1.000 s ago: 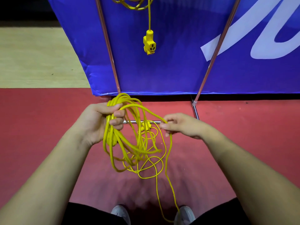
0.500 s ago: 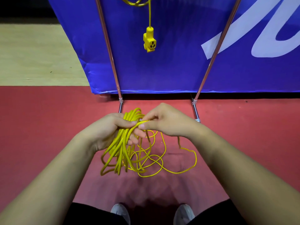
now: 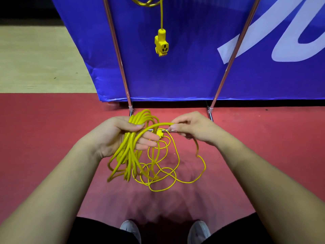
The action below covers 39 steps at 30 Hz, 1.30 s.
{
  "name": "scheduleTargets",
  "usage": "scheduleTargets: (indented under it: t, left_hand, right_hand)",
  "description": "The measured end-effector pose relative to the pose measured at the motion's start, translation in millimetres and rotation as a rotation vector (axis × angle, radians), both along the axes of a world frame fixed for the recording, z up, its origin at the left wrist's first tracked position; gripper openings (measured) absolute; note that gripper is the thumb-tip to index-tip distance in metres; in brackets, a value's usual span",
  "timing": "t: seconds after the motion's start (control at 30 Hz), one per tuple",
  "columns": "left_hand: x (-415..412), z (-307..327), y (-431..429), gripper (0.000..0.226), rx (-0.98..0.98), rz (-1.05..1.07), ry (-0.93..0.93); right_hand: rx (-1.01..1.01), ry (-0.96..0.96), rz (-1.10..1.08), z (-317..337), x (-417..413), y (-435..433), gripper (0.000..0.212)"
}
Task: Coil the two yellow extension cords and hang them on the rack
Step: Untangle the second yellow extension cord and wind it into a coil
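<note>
Cord (image 3: 129, 155) is being read as light, limp and slightly grippy in its jacket: loops are being dragged long by their own weight, so no shape is being held unless it is being clamped. Breakage is not being expected; tangles and slipped loops are being rated as the real hazard. Coiled bundle (image 3: 139, 118) is being gripped near its top by the left hand (image 3: 114, 136), with the thumb being pressed across the front, the fingers (image 3: 149, 138) being curled round it, and the loops being left hanging below the palm. One strand (image 3: 156, 125) is being led out of that grip in an arc to the right hand (image 3: 193, 128), where it is being pinched between thumb and fingertips (image 3: 173, 128); from there it is being dropped under the hand towards the floor. Loose tail (image 3: 163, 175) is being left in untidy rings over the red floor (image 3: 44, 138), between and below both hands. Plug (image 3: 159, 133) is being glimpsed just beyond the left fingers, partly hidden. Best holds are being judged as the bundle top for the left and a short way along the free strand for the right. Second cord (image 3: 149, 1) is being seen draped on the rack (image 3: 117, 55) at the frame's top edge, its socket end (image 3: 161, 43) being left dangling against the blue banner (image 3: 184, 76).
</note>
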<state>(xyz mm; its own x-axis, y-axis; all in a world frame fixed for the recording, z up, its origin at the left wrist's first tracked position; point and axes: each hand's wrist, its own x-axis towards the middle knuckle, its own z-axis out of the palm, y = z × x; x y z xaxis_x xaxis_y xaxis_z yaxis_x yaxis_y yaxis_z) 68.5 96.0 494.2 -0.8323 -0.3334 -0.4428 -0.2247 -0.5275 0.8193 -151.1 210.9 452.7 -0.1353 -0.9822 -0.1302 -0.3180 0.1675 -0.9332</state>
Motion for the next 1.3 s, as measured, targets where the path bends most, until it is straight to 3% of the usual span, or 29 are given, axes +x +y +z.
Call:
scheduleTargets:
  t: [0.13, 0.23, 0.47, 0.6, 0.77, 0.93, 1.07, 1.13, 1.2, 1.3]
  left_hand:
    - [-1, -8, 0, 0.018, -0.026, -0.014, -0.001]
    - [0, -11, -1, 0.028, -0.013, -0.046, 0.033]
    - [-2, -11, -4, 0.047, 0.092, 0.010, 0.169]
    - [-2, -13, -3, 0.052, -0.025, -0.084, 0.058]
    - [-3, -16, 2, 0.063, -0.031, -0.154, 0.000]
    - [-1, -17, 0, 0.036, -0.027, -0.064, -0.040]
    - [-3, -19, 4, 0.046, -0.004, -0.163, -0.031]
    - [-4, -16, 6, 0.037, -0.005, -0.181, -0.034]
    - [-5, -12, 8, 0.018, -0.036, -0.128, -0.059]
    - [-6, -10, 8, 0.015, -0.076, -0.014, 0.009]
  right_hand:
    - [-0.071, 0.121, 0.149, 18, 27, -3, 0.016]
    - [-0.079, 0.154, 0.210, 25, 37, -5, 0.017]
    - [0.115, 0.137, 0.136, -6, -5, 7, 0.010]
    - [0.010, 0.126, -0.034, 0, -8, 7, 0.009]
    - [-0.123, 0.203, 0.002, 12, 14, -4, 0.008]
    - [-0.142, 0.219, -0.030, 5, 10, -6, 0.007]
    - [-0.183, 0.206, -0.062, 0, 13, -9, 0.009]
    - [-0.195, 0.191, -0.076, -1, 12, -10, 0.009]
    - [-0.193, 0.195, -0.071, -6, 9, -11, 0.006]
    - [-0.165, 0.293, -0.080, -22, -3, -12, 0.002]
